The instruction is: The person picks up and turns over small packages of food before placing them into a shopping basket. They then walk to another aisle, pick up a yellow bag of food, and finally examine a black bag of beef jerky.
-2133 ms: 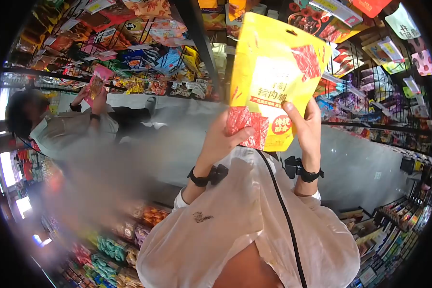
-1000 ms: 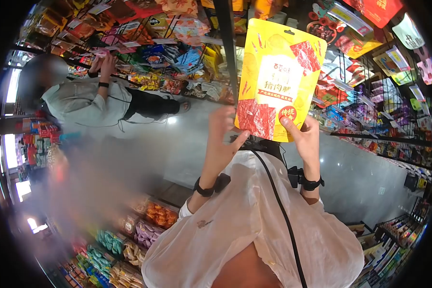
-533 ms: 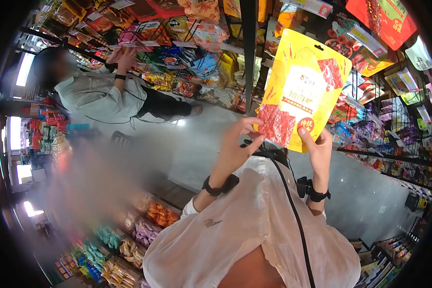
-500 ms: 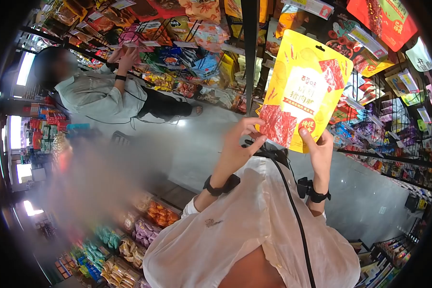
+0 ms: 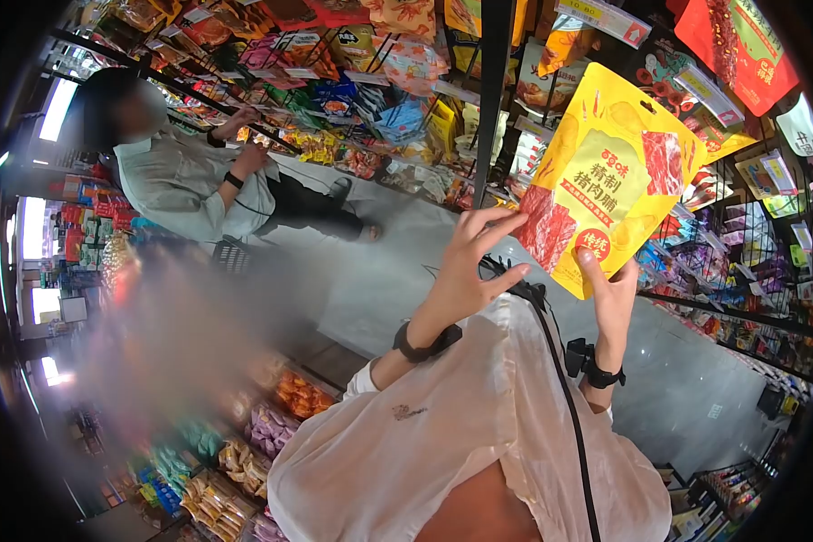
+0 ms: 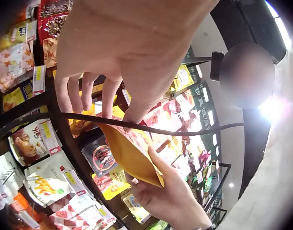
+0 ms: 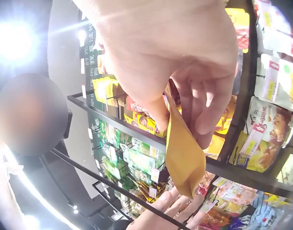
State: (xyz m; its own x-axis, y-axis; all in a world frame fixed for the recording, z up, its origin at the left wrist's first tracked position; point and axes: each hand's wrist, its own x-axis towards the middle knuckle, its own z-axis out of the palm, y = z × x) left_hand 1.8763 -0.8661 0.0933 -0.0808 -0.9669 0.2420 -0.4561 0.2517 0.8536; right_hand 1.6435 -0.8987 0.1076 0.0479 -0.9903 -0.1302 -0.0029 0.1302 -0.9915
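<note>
A yellow bag of pork jerky (image 5: 618, 181), with red meat pictures on its front, is held up tilted to the right in the head view. My right hand (image 5: 612, 294) pinches its lower right part, thumb on the front and fingers behind. The left hand (image 5: 465, 271) has its fingers extended and thumb apart, fingertips right at the bag's lower left edge. From the left wrist, the bag's yellow bottom (image 6: 129, 155) shows between both hands. In the right wrist view, the right thumb and fingers lie on either side of the bag (image 7: 183, 155).
Racks of hanging snack bags (image 5: 397, 63) with price tags fill the far side. Another person (image 5: 194, 185) stands at the left by the racks. Bins of wrapped snacks (image 5: 271, 429) lie at lower left. A black cable (image 5: 569, 388) runs down my shirt.
The bag has shifted right in the head view and tilted further clockwise. My left fingers, earlier gripping its lower left, have straightened and spread. The other person has turned and moved their hands apart.
</note>
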